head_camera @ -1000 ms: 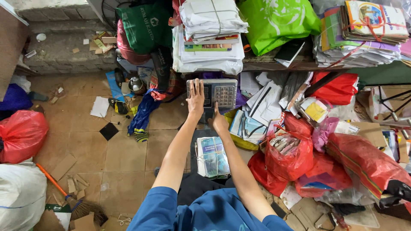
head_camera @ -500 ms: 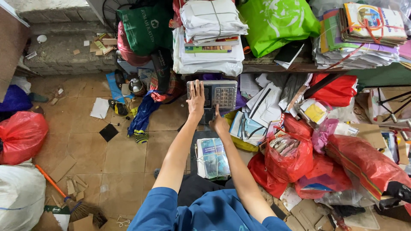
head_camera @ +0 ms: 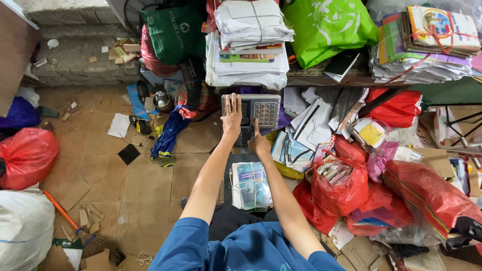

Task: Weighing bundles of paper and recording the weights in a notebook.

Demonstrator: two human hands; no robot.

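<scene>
You are resting your left hand [head_camera: 232, 114] flat, fingers spread, on the left part of the grey keypad scale head [head_camera: 252, 113]. Your right hand [head_camera: 258, 144] is pointing one finger at its keys, holding nothing. A tied paper bundle [head_camera: 251, 185] is lying just below.
</scene>
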